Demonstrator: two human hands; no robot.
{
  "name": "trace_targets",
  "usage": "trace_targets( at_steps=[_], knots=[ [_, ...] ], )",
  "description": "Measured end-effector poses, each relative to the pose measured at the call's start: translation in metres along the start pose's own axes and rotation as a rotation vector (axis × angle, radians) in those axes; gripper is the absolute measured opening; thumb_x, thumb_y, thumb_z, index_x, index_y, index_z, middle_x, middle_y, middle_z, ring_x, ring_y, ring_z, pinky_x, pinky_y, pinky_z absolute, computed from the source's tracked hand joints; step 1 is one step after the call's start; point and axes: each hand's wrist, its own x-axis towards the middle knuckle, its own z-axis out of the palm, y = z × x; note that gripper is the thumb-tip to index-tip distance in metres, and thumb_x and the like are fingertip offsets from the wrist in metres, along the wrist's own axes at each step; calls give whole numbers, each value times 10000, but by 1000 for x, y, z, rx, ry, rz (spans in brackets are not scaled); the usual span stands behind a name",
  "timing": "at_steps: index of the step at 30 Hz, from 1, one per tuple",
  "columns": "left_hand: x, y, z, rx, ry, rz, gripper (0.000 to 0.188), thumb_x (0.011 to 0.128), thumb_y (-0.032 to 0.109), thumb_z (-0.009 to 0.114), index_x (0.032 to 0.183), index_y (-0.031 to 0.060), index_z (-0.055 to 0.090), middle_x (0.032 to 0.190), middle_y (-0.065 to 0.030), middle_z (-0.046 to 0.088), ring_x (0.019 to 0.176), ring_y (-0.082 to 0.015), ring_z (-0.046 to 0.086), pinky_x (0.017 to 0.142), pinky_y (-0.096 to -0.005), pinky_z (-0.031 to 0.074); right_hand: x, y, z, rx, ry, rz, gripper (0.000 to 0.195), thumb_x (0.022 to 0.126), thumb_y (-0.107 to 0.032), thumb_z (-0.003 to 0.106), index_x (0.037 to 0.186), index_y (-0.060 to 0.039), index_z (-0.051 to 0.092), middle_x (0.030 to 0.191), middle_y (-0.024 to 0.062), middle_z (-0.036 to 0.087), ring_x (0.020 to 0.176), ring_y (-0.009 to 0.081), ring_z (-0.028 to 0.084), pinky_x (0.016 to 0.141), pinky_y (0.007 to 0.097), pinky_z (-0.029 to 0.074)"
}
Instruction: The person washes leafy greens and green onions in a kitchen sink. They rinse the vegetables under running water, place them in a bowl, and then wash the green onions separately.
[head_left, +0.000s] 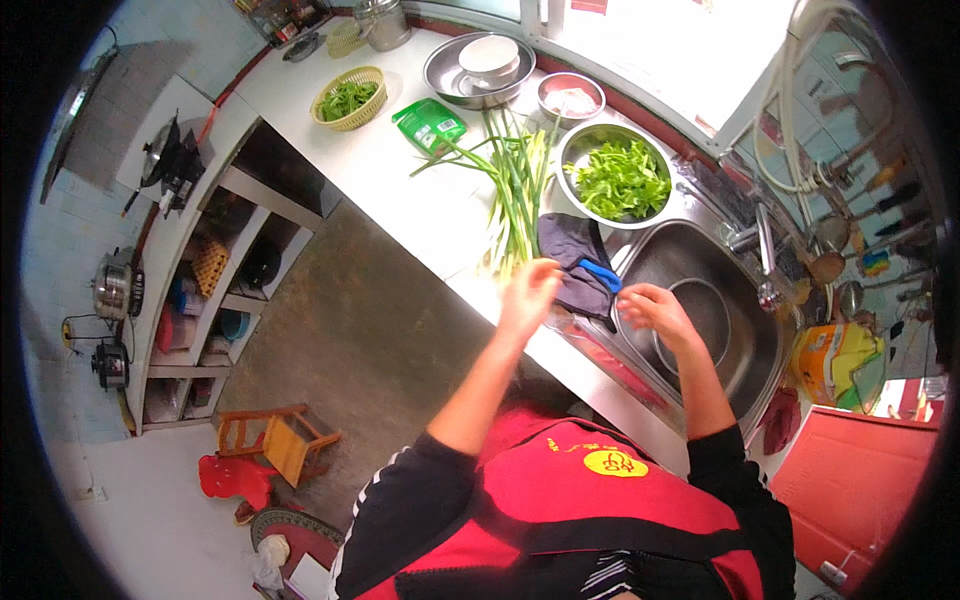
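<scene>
My left hand (531, 294), fingers bent, is at the near end of a bunch of green onions (519, 195) on the white counter. Whether it touches them is unclear. A dark cloth (571, 247) with a blue strip (600, 275) lies between the onions and the sink, close to both hands. Just right of the strip, over the rim of the steel sink (757, 330), my right hand (658, 313) has its fingers loosely apart with nothing visible in them. Behind the sink's left side sits a steel bowl (564, 169) of leafy greens (622, 180).
Further along the counter stand a green packet (430, 126), a yellow basket of greens (349, 97), a steel basin (439, 71) holding a white bowl (488, 56), and a small bowl (571, 96) with pale contents. The faucet (765, 240) overhangs the sink. A wooden chair (286, 442) stands on the floor.
</scene>
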Motion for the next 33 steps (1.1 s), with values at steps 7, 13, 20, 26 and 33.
trace_targets(
  at_steps=[7,13,20,26,33],
  knots=[
    [49,-31,-94,239,288,-60,328,778,16,486,1103,-21,478,1045,-125,542,956,-178,525,828,-276,421,143,-19,89,-431,200,-280,366,743,-177,582,1047,22,535,988,149,572,876,219,570,752,320,460],
    [89,-37,-109,396,157,-110,371,757,100,549,1099,-23,479,1055,-167,535,979,-240,523,836,-324,419,196,-41,122,-801,419,-160,487,705,-349,599,1033,7,543,1050,172,488,916,270,538,809,351,422],
    [98,-23,-100,841,0,-62,693,613,196,684,1196,26,348,987,-161,483,965,-313,462,823,-395,402,194,-56,145,-896,437,-69,638,623,-460,670,1018,16,512,1020,179,499,969,294,502,821,370,410],
    [109,-45,-115,732,-74,-168,622,618,91,604,1187,31,360,968,-160,502,910,-305,507,782,-381,430,201,-58,140,-794,424,-5,366,634,-297,634,870,-26,569,846,134,572,824,270,565,735,357,438],
    [116,-67,-133,551,-122,-240,550,628,75,572,1152,13,417,877,-143,592,768,-258,595,720,-323,457,210,-53,122,-430,526,-111,261,643,-206,592,782,12,557,629,92,549,578,153,513,577,291,424]
  ],
)
